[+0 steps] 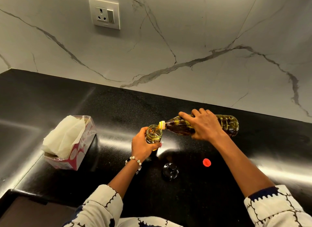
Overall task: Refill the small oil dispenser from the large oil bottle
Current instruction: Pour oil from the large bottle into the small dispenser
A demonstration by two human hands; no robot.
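A person stands at a black, glossy counter (194, 108) backed by a white marble wall with grey veins. The right hand (205, 125) grips a large clear plastic oil bottle (227, 123) from above, fingers curled over its body. The bottle lies almost flat in the air, tipped to the left, with a yellow ring at its neck. It holds dark golden oil, which fills the lower side of the bottle along its length. A thin stream of oil runs from its mouth into a small glass jar (153, 134).

The jar is the small dispenser. It is clear, round and open at the top, standing upright just beneath the bottle's mouth, near the middle of the counter. Golden oil shows inside it; the level is hard to judge. The left hand (142, 145) wraps around the jar's side, thumb and fingers curled round the glass. A beaded bracelet (135, 161) sits on that wrist.

On the counter near the person lie a small red cap (206, 162) and, just to its left, a dark round lid with a knob (170, 171). Further left stands an open pink and white tissue box (76, 152) with white paper sticking out. A wall socket (104, 14) is mounted above.
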